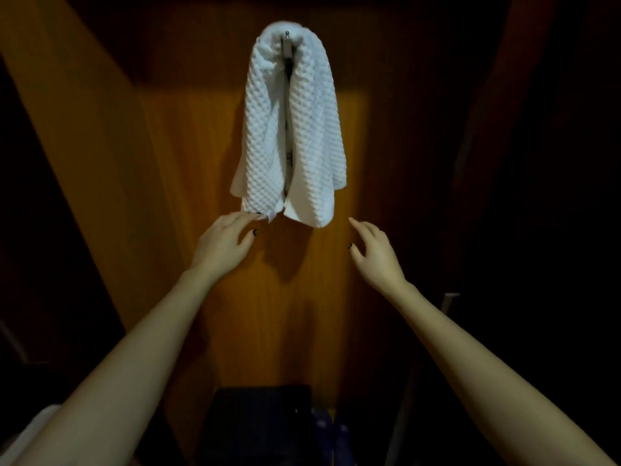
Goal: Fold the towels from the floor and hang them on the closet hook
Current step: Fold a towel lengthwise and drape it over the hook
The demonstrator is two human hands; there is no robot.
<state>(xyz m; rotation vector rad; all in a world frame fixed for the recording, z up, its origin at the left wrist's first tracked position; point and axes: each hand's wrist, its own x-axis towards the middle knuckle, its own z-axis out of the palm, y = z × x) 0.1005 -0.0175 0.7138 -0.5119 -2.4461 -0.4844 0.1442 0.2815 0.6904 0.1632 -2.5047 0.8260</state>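
A white waffle-textured towel [295,129] hangs draped over a metal hook [287,40] on the wooden back wall of the closet, its two halves falling side by side. My left hand [223,245] is just below the towel's lower left corner, fingers relaxed and spread, holding nothing. My right hand [374,252] is below and to the right of the towel's bottom edge, fingers loosely extended, a short gap away from the cloth.
The closet's wooden panel [285,314] fills the middle, with dark side walls left and right. A dark box-like object [258,422] sits at the bottom centre. Something pale [30,428] shows at the lower left edge.
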